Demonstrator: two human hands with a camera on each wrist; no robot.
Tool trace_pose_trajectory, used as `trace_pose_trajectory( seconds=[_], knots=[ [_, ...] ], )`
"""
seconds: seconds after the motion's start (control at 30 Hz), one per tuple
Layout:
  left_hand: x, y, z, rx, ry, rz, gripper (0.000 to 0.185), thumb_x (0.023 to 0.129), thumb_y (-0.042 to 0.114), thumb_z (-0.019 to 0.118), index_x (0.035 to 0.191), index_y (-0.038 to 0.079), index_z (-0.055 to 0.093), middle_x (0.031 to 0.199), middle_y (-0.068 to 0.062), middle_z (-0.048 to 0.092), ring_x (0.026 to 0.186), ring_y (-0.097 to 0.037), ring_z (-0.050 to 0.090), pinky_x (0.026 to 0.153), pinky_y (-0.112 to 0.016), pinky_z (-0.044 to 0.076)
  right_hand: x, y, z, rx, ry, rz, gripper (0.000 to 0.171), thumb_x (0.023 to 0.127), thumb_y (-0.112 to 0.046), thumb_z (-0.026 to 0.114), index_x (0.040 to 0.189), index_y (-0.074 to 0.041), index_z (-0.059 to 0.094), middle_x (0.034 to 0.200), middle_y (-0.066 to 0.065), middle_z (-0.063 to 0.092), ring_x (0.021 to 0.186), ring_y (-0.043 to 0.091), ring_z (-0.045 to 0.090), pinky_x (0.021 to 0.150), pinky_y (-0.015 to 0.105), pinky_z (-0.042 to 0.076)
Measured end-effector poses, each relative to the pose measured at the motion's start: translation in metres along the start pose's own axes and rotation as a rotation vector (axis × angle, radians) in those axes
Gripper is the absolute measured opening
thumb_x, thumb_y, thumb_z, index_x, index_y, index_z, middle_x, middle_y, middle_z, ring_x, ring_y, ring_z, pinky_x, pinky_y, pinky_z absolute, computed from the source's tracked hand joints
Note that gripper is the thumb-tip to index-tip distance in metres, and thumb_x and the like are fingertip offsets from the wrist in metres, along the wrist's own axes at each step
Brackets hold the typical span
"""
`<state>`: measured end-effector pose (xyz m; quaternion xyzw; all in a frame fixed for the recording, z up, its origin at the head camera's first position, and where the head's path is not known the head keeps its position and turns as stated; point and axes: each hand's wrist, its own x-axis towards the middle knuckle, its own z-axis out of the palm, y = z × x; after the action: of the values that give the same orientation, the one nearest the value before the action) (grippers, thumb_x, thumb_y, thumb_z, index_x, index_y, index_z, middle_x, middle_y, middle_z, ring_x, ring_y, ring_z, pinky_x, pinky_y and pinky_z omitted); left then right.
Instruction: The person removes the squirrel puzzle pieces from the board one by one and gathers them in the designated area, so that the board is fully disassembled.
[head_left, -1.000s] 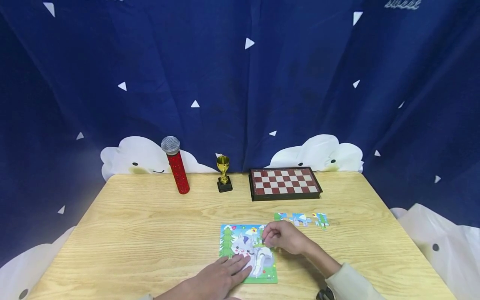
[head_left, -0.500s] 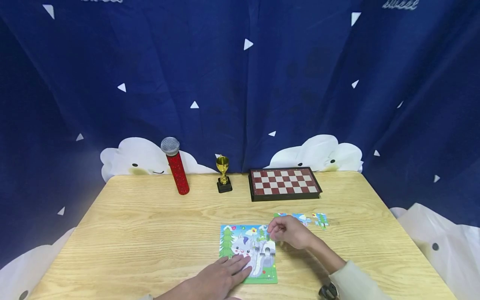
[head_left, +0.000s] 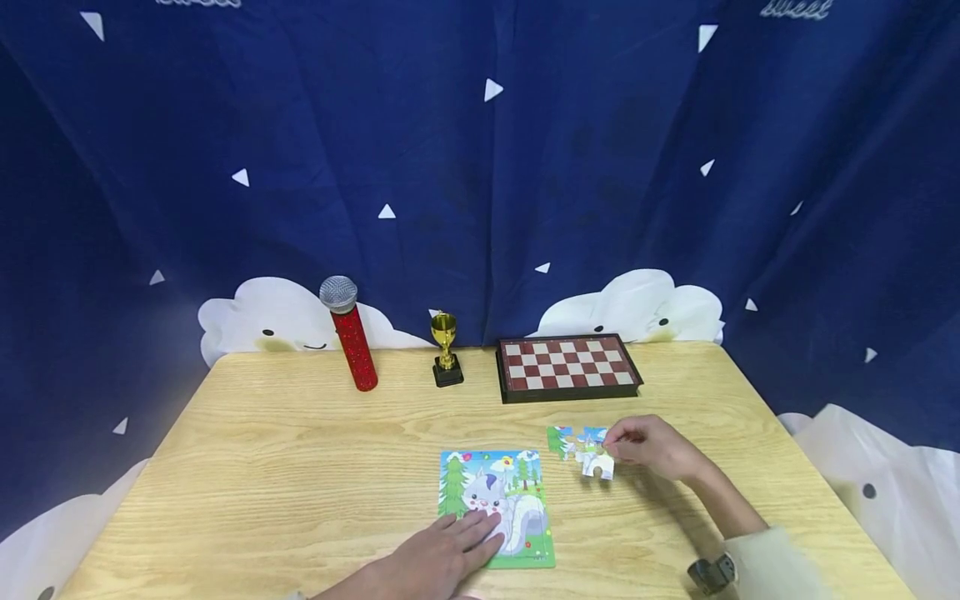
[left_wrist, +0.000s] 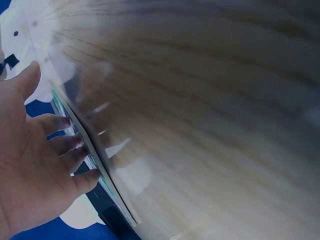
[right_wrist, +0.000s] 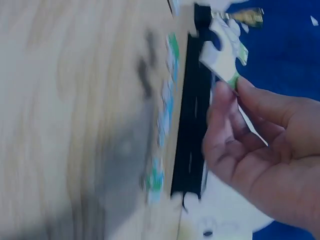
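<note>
On the table lies a square jigsaw puzzle (head_left: 528,521) with a grey-and-white cartoon animal, trees and flowers. My left hand (head_left: 442,554) rests flat across its lower left part, fingers extended; the left wrist view also shows this hand (left_wrist: 45,160) at the puzzle's edge. Between thumb and index finger, my right hand (head_left: 652,450) pinches a jigsaw piece (head_left: 597,464), white and green with a round notch. Seen from the right wrist, this piece (right_wrist: 222,57) is raised above the table. Loose jigsaw pieces (head_left: 558,440) lie behind it, partly covered by the right hand and the held piece.
Along the back of the wooden table (head_left: 300,467) stand a red glitter microphone (head_left: 356,346), a small gold trophy cup (head_left: 445,337) and a black-framed checkerboard (head_left: 570,367). A dark blue curtain (head_left: 420,125) with white clouds hangs behind.
My right hand has moved right, away from the puzzle, carrying the pinched jigsaw piece over to the loose pieces. The left hand has stayed on the puzzle.
</note>
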<state>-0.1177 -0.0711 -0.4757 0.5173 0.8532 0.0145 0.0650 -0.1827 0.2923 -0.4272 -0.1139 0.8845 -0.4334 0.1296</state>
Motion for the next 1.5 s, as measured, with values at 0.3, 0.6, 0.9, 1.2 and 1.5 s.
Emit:
trace_pose_trajectory(
  seconds=[0.3,0.6,0.9,1.2,1.5],
  knots=[
    [-0.001,-0.001,-0.001,-0.032,-0.003,0.008,0.084,0.089,0.072,0.029,0.148,0.014,0.033,0.156,-0.008,0.029,0.142,-0.024,0.032,0.105,-0.043,0.04,-0.019,0.03,-0.03,0.01,-0.058,0.052,0.014,0.091,0.0,0.052,0.093,0.009,0.062,0.077,0.008,0.058,0.067,0.012,0.054,0.059,0.028,0.048],
    [-0.002,-0.002,0.0,-0.003,0.032,0.015,0.085,0.088,0.073,0.03,0.148,0.013,0.033,0.155,-0.01,0.03,0.141,-0.025,0.034,0.104,-0.043,0.041,-0.027,0.056,-0.035,-0.03,-0.05,0.123,0.013,0.085,0.006,0.05,0.088,0.011,0.062,0.076,0.008,0.059,0.064,0.011,0.051,0.056,0.024,0.044],
    [-0.002,0.001,-0.005,-0.059,-0.007,-0.009,0.083,0.089,0.071,0.025,0.149,0.014,0.031,0.157,-0.009,0.027,0.143,-0.025,0.03,0.106,-0.045,0.039,-0.021,0.063,-0.03,-0.195,0.088,0.223,0.008,0.081,0.001,0.06,0.08,0.0,0.068,0.07,0.002,0.061,0.065,0.013,0.049,0.056,0.023,0.04],
    [-0.002,0.001,-0.009,-0.179,0.003,-0.017,0.074,0.094,0.064,0.027,0.148,0.014,0.033,0.156,-0.008,0.028,0.143,-0.026,0.03,0.107,-0.046,0.037,-0.011,0.04,-0.018,-0.22,0.139,0.215,0.008,0.082,0.0,0.06,0.079,-0.002,0.067,0.07,0.003,0.062,0.061,0.013,0.047,0.05,0.022,0.037],
    [-0.01,0.001,-0.016,-0.163,0.059,-0.007,0.069,0.096,0.06,0.03,0.147,0.012,0.036,0.155,-0.009,0.031,0.142,-0.025,0.033,0.105,-0.046,0.039,0.017,-0.011,0.027,-0.13,0.036,0.092,0.004,0.086,-0.005,0.065,0.083,-0.003,0.068,0.074,0.006,0.065,0.063,0.013,0.05,0.052,0.021,0.04]
  ],
)
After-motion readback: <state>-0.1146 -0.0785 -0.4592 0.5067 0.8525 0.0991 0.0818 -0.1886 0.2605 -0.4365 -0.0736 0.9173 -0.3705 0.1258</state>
